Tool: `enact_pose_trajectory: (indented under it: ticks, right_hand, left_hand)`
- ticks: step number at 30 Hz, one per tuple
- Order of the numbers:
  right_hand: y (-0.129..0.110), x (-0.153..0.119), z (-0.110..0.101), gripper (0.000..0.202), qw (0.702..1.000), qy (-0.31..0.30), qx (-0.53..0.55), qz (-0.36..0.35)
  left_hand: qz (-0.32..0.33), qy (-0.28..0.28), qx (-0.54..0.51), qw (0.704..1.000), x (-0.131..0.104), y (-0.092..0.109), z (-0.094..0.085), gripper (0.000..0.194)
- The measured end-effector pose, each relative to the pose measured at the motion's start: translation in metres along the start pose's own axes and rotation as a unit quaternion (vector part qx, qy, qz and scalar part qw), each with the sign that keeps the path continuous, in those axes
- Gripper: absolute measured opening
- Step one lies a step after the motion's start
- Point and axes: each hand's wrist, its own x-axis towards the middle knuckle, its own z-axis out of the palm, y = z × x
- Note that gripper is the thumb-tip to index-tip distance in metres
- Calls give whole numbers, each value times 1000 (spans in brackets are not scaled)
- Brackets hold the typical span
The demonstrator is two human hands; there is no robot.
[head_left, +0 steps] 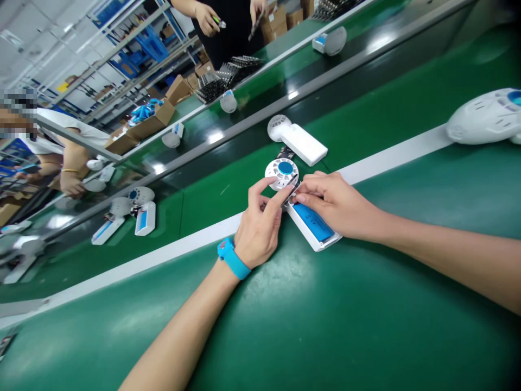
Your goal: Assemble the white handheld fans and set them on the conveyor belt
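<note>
An opened white handheld fan lies in front of me, its round head [281, 172] bearing a blue centre disc. In its tilted handle shell [319, 245] sits a blue battery [314, 221] with dark print. My left hand [260, 228], wearing a turquoise wristband [233, 258], is closed on the fan near the neck, one fingertip on the head's rim. A thin dark strip [291, 185] shows between both hands' fingertips. My right hand [331, 203] pinches at the neck over the battery's upper end; the small piece in its fingertips is hidden.
Another white fan [305, 142] lies just beyond on the green conveyor belt [220, 190]. Opened fans [140, 212] rest to the left, and a large white housing [484, 117] stands at right. Co-workers' hands [207, 20] work across the line, near stacked dark boards [228, 76].
</note>
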Motion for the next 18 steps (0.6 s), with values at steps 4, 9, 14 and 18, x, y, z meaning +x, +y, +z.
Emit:
enact_pose_trajectory:
  ticks: [4, 9, 14, 18]
  right_hand:
    - [1, 2, -1, 22, 1000, -2, 4, 6]
    - [-1, -1, 1, 24, 1000, 9, 4, 12]
    - [1, -2, 1, 20, 995, 70, 73, -8]
    - [27, 35, -23, 15, 967, 253, 17, 9]
  left_hand:
    - [11, -7, 6, 1000, 1, 0, 3, 45]
    - [41, -10, 0, 999, 7, 10, 5, 44]
    - [16, 39, -31, 999, 14, 6, 7, 42]
    - [-95, 163, -23, 982, 40, -13, 20, 50]
